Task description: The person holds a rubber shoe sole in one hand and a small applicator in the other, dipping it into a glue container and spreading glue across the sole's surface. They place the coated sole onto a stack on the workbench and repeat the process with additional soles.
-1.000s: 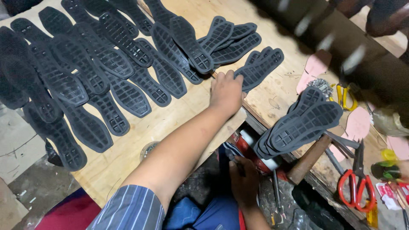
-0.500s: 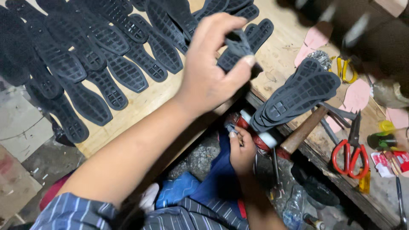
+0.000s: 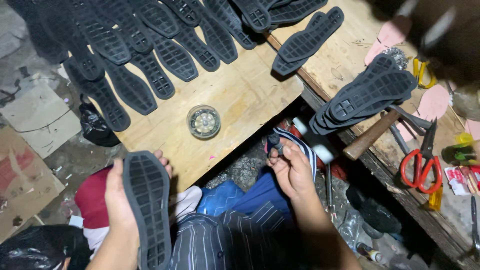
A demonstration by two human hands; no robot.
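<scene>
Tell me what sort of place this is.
Most likely a small shoemaking or shoe-repair workshop. Rows of black rubber soles lie on a plywood board, the left hand holds another sole, and a hammer and red-handled scissors lie on the workbench.

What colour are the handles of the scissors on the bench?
Red, on the scissors, clearest in the head view.
</scene>
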